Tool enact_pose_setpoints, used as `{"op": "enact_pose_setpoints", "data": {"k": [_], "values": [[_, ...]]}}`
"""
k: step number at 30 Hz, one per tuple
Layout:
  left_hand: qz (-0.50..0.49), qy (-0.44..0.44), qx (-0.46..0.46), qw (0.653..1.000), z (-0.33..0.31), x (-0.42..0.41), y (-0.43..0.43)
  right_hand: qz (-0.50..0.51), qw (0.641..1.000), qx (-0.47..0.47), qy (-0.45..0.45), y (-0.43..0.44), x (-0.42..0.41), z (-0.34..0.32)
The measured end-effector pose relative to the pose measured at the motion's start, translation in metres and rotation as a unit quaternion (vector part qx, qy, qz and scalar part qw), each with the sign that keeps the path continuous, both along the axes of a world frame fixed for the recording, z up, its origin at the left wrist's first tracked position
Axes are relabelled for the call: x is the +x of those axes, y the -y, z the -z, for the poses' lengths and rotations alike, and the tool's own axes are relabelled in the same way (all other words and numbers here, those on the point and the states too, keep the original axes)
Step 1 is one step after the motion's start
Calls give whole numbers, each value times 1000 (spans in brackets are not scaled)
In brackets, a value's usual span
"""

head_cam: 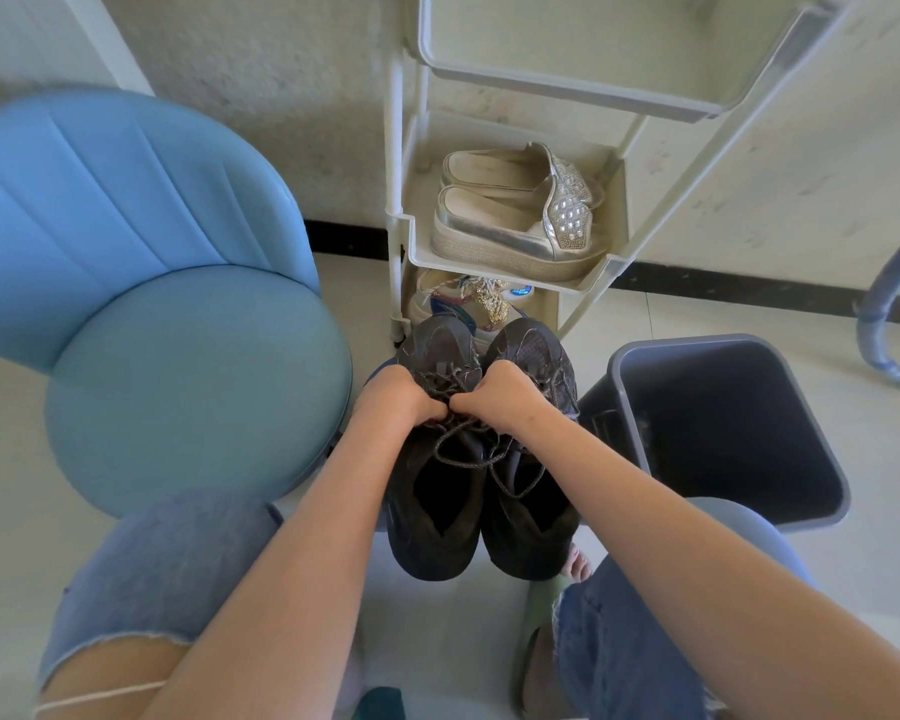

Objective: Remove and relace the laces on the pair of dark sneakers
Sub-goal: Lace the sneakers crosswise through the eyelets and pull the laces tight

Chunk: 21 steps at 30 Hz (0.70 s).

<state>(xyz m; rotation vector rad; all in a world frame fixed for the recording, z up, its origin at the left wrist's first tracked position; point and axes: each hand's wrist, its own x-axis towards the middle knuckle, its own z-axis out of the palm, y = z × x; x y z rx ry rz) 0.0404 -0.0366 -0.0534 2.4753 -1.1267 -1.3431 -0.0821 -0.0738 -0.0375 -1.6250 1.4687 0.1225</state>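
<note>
Pair of dark sneakers (481,459), viewed from above. Lay side by side and touching, low between the knees, apparently on the pale floor (645,324), though with the soles hidden. Pointed toes away from the body toward a shoe rack (510,262), heels nearest. Long axis near to far, openings upward. Likely set that way to keep the eyelet rows facing up and within reach of both arms.

Grey speckled laces (468,452), still threaded near the toes, loose in loops across both openings.

Left hand (403,400) and right hand (507,389), knuckle to knuckle over the tongue of the left sneaker. Both curled tight, seemingly pinching the laces. Fingertips hidden, so exact grip not clear. Probably worked close together to draw a lace through an eyelet.

Further out: torn blue jeans (167,563) over the knees. Round blue chair (177,330) at left. Dark bin (723,407) at right, just beside the right sneaker. Silver platform shoes (515,215) on a rack shelf beyond, with another glittery shoe below.
</note>
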Motion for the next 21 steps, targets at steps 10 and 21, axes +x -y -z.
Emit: {"op": "enact_pose_setpoints", "data": {"k": [10,21], "values": [[-238,-184,-132,944,-2,-7,-39,34,999,-20,-1,-9,2,4],[-244,-182,-299,904,6,-28,-64,59,997,-43,23,-13,2,7]]}}
